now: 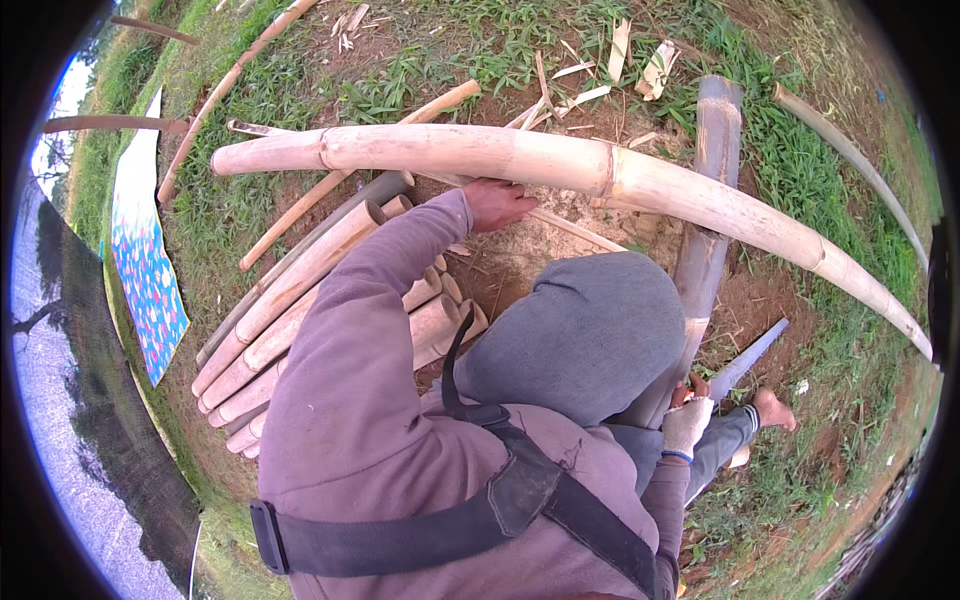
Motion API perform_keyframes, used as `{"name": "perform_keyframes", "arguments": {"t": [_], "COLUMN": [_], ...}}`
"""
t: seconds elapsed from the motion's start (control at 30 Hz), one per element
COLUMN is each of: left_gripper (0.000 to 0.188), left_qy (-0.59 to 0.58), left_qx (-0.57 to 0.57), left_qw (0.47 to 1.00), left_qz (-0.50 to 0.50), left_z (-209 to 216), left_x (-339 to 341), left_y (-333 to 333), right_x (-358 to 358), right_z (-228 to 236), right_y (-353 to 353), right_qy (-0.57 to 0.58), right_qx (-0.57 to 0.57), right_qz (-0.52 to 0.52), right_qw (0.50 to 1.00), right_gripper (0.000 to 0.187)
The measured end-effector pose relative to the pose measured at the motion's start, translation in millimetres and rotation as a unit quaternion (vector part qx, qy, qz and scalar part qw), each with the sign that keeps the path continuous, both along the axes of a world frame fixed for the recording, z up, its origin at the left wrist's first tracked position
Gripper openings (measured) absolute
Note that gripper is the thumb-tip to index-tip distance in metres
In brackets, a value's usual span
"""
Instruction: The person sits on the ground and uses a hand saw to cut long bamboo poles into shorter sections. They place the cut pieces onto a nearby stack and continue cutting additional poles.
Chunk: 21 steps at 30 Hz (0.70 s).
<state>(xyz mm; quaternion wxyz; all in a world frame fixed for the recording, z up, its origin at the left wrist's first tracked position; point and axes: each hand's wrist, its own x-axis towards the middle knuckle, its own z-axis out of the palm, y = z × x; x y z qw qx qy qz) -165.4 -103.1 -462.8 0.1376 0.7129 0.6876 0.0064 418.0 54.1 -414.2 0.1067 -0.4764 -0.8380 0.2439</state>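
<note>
A long pale bamboo pole (pixel 470 150) stretches across in front of me, its right part resting over a darker bamboo log (pixel 700 255). My bare left hand (pixel 500 205) is closed against the near underside of the pole; some of its fingers are hidden there. In a white glove, my right hand (pixel 687 420) grips a handsaw (pixel 748 358) low by my right leg. The saw's blade points away to the right, apart from the pole. Its handle is mostly covered by my fingers.
Cut bamboo lengths (pixel 300 310) lie stacked to my left. Split bamboo scraps (pixel 618 50) and sawdust (pixel 590 230) are scattered ahead. A curved pole (pixel 860 155) lies in the grass at right. My bare foot (pixel 773 410) is near the saw. A patterned blue cloth (pixel 150 290) is far left.
</note>
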Motion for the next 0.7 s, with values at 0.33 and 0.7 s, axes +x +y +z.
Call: {"name": "perform_keyframes", "arguments": {"t": [0.33,0.7], "left_gripper": [0.036,0.037], "left_qy": [-0.005,-0.364], "left_qx": [-0.016,-0.039], "left_qw": [0.999,0.929], "left_qz": [-0.045,0.064], "left_z": [-5.3,-56.4], "left_x": [64.6,127.6], "left_y": [-31.8,-8.4], "right_x": [-223.6,-234.6], "right_z": [37.4,8.6], "right_y": [26.8,6.4], "right_qy": [0.069,0.031], "right_qx": [0.182,0.181], "right_qz": [0.289,0.346], "right_qw": [0.937,0.92], "right_gripper": [0.047,0.038]}}
